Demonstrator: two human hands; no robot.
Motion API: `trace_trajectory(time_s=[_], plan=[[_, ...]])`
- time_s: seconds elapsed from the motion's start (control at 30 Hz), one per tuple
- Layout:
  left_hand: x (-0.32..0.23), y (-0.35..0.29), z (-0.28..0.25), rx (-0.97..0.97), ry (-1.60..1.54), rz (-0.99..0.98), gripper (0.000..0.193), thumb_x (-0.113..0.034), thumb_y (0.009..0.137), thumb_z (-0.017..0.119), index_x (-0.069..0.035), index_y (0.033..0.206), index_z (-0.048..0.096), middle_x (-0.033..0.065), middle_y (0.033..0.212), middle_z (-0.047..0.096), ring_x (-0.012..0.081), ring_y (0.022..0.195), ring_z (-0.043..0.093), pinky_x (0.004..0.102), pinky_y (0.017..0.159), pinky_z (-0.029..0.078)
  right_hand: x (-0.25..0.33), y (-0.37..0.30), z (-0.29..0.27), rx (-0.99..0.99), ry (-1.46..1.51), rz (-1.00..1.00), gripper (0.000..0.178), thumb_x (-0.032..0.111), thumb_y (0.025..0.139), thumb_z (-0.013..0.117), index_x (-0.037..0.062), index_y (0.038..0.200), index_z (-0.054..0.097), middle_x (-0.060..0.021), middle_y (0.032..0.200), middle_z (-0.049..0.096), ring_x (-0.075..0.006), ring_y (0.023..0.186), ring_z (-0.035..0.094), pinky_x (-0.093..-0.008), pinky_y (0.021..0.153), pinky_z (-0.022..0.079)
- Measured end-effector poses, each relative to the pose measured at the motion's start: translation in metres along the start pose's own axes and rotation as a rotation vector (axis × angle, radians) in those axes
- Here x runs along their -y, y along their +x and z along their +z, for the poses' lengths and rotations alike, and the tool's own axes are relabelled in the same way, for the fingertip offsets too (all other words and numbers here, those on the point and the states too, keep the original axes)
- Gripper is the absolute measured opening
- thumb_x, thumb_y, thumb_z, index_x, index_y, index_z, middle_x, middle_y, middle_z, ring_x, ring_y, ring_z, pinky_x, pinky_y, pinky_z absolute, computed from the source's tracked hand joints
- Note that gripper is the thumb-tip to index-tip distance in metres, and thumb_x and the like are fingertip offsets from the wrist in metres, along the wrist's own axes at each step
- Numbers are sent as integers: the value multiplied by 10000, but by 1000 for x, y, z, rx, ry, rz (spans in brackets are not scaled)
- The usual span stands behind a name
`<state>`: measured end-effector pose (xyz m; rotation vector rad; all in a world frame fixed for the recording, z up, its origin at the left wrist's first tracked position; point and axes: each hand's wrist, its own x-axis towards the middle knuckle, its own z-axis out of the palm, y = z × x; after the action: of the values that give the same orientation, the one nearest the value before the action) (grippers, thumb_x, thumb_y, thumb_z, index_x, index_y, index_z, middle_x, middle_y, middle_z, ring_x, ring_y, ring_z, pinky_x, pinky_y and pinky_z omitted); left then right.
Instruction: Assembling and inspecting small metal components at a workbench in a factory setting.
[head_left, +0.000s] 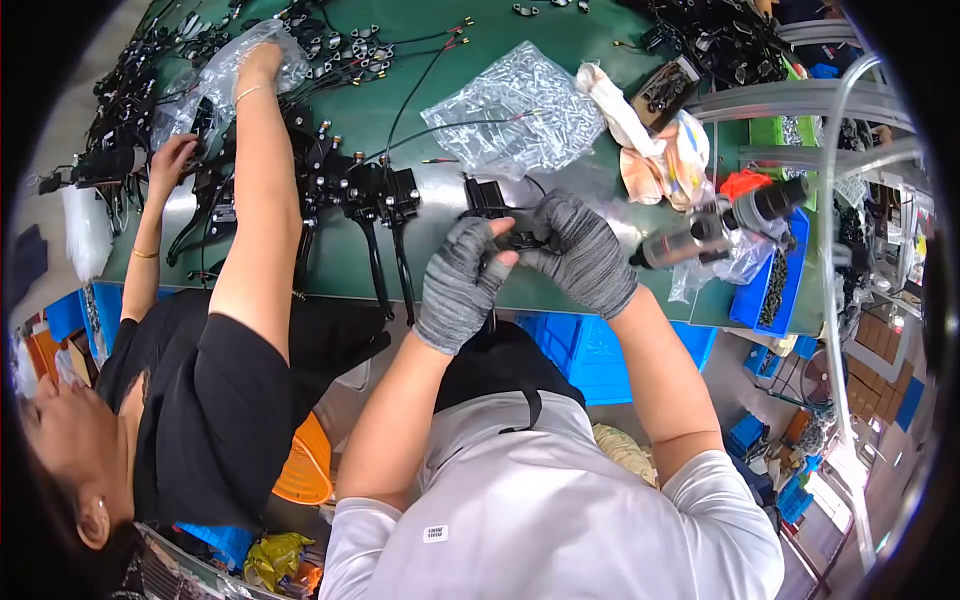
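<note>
My left hand [464, 275], in a grey fingerless knit glove, is closed with its thumb and fingertips on a small black part [524, 240]. On the other side my right hand [585, 250], gloved the same way, grips that part too. My fingers hide much of it, so its exact kind does not show. Just beyond my hands a black block-like piece [485, 194] lies on the metal plate [440, 195]. To the left, several black brake levers [375, 200] lie together, their long handles reaching toward the table's near edge.
A clear bag of small silvery parts [520, 110] lies ahead on the green table [425, 75]. A power screwdriver [725, 222] and a blue bin of small dark parts [772, 270] are at right. At left, a co-worker's arm [262, 190] reaches into a plastic bag [225, 75].
</note>
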<state>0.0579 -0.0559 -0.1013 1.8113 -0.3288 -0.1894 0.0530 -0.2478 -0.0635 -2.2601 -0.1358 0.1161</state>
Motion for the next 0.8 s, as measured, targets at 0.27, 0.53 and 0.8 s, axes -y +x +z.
trace_trajectory(time_s=[0.27,0.53,0.8], plan=[[1,-25,3,-14,-250,-208,264,-191,923,665,-53,1148,673,73,993,692,183,854,655,306,767,526,18,-15,-1,261,260,115,327,91,790,800,37,1034,589,-32,903,549,-126,749,522,-284,685,479],[26,-54,4,-75,-881,-630,310,-242,970,635,-60,1220,658,5,980,695,54,702,595,188,604,481,24,-21,22,432,613,234,422,-26,890,659,-37,1293,535,-108,1205,663,-188,1009,684,-309,883,552],[18,-54,-1,-20,-683,-526,326,-158,968,621,-3,1254,611,53,1095,680,107,991,601,238,848,487,50,-18,17,366,201,166,350,16,849,712,-18,1187,626,-78,1071,670,-157,964,659,-311,861,538]])
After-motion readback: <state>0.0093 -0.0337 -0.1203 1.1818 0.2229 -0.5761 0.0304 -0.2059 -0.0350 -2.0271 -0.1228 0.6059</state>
